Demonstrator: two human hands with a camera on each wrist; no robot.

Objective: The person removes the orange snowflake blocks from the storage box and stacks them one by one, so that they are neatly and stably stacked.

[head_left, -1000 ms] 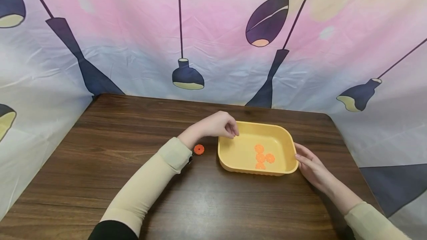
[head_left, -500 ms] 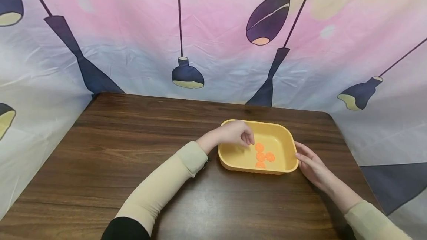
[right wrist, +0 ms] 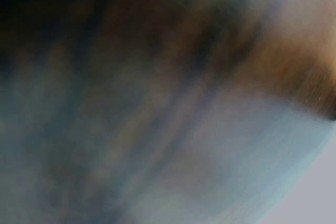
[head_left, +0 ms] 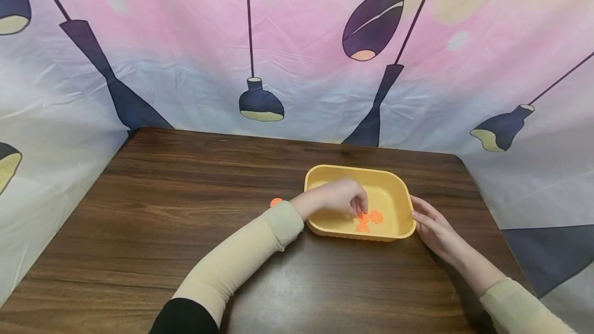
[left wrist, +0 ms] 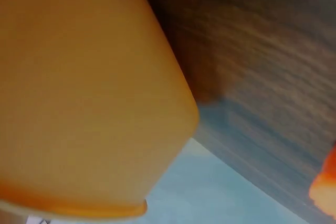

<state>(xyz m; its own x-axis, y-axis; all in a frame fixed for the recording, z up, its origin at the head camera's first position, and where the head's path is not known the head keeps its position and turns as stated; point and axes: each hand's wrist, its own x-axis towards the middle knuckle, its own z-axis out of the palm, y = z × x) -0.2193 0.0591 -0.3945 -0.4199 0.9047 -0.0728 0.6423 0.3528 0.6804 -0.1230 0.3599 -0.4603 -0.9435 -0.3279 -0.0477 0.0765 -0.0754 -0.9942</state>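
A yellow plastic tub (head_left: 320, 226) stands on the table with several small orange scalloped discs (head_left: 376, 217) on its floor. My left hand (head_left: 345, 196) reaches over its left side, fingers bent down, fingertips right at the uppermost discs and partly hiding them. I cannot tell if it pinches one. My right hand (head_left: 436, 228) grips the tub's right end, thumb by the rim and fingers along the outer wall. Left of the tub, another orange disc (head_left: 276, 202) peeks out from behind my left sleeve. The left wrist view shows the tub's outer wall (left wrist: 94, 93) close up.
The dark wooden table (head_left: 185, 169) reaches back to a hanging cloth (head_left: 195, 40) printed with lamps. An orange piece (left wrist: 326, 182) shows at the right edge of the left wrist view. The right wrist view is blurred.
My left hand has moved right and down from the tub's left rim to the discs inside, now covering part of them. My right hand has stayed at the right end.
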